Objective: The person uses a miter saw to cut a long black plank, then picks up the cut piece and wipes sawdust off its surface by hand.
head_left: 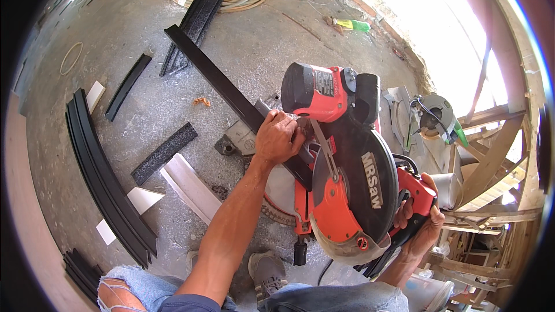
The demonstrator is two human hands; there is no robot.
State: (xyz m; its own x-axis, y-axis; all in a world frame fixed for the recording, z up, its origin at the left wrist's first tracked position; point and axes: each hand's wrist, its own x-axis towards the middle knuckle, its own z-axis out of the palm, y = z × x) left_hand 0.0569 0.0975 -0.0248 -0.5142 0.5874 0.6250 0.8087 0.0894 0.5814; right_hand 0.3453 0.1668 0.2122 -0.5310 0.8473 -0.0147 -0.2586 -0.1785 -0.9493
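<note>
Head view: the left grip (pixel 278 138) is closed down on a long black strip (pixel 217 78), which slants away ahead and to the left of it and runs back under the saw head on its near side. The right grip (pixel 429 226) is wrapped around the red handle (pixel 417 192) of a mitre saw (pixel 341 211), whose body fills the space between the two grips.

The chief hazard, as I judge it, is how near the left grip sits to the cutting side of the saw: if the strip twisted or jumped while the blade turned, those fingers could be dragged inward. The strip's far end, well ahead of the left grip, overlaps dark profiled pieces (pixel 193 34); with poor support there, it could rock or swing out of angle. The shoes (pixel 267 271) are close behind the machine, so a falling offcut might land on them, and the dark cord (pixel 325 271) nearer the body than either grip could snag a foot.

The round guard (pixel 363 164) covers the blade, so whether it is spinning cannot be told. The left fingertips are partly lost against the saw, and the right palm and any trigger are hidden. Beyond the right grip, the opening (pixel 430 20) is washed out by glare.
</note>
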